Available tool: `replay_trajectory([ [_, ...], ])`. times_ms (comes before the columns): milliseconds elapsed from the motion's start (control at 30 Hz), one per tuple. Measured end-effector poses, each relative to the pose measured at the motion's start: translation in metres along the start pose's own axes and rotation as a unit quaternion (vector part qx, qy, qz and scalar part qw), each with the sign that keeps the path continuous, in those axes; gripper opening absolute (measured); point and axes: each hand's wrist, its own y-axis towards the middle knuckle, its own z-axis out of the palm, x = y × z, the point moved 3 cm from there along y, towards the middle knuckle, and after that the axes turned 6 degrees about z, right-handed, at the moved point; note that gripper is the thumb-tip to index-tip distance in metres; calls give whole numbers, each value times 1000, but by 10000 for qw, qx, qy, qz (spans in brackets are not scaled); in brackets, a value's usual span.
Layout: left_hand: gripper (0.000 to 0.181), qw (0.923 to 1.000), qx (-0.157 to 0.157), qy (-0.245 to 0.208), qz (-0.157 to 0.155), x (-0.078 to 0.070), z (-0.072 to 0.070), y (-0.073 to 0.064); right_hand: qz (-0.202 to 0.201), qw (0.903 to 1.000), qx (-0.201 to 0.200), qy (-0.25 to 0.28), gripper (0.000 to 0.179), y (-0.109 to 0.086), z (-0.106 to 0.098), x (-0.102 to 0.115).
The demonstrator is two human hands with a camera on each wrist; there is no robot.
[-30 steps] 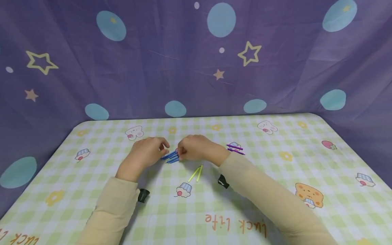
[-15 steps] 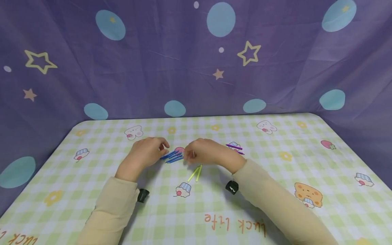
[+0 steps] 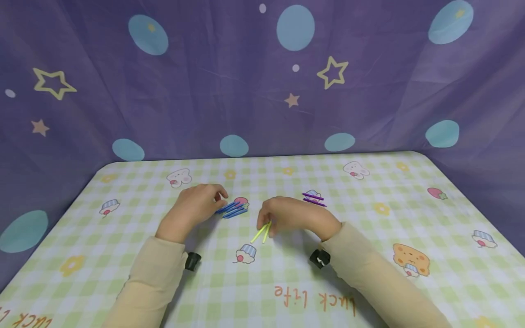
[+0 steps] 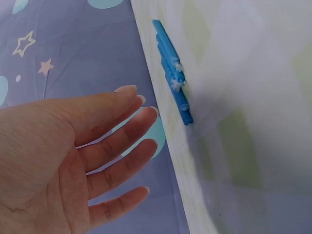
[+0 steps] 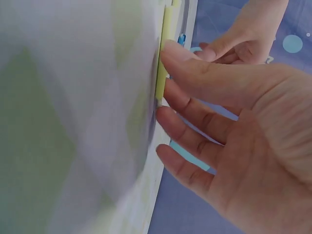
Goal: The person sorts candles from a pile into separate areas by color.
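In the head view my right hand (image 3: 283, 214) is at the far ends of two thin yellow-green sticks (image 3: 259, 233) that lie in a narrow V on the cloth. The right wrist view has the thumb tip overlapping one yellow stick (image 5: 163, 73), and the other fingers are loosely bent beside it. My left hand (image 3: 197, 204) stays near several thin blue sticks (image 3: 234, 210) lying side by side. Seen from the left wrist, its fingers (image 4: 129, 129) are relaxed and apart from the blue sticks (image 4: 170, 68), with nothing in them.
Two purple sticks (image 3: 314, 199) lie farther back, right of the right hand. A green checked tablecloth (image 3: 352, 237) with printed figures covers the table. Behind it hangs a purple curtain (image 3: 246, 91). Dark wrist devices (image 3: 320, 258) hang under both cuffs.
The right hand has left the blue sticks and moved right and nearer, to the yellow sticks. The left hand and all the sticks have kept their places.
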Motion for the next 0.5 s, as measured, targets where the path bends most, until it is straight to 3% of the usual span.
replay_trajectory([
  [300, 20, 10000, 14, -35, 65, -2, -4, 1, 171, 9994, 23, -297, 18, -2, 6, 3],
  [500, 19, 10000, -4, -11, 94, -5, -4, 0, 529, 9982, -79, -283, 16, -10, 8, 3],
])
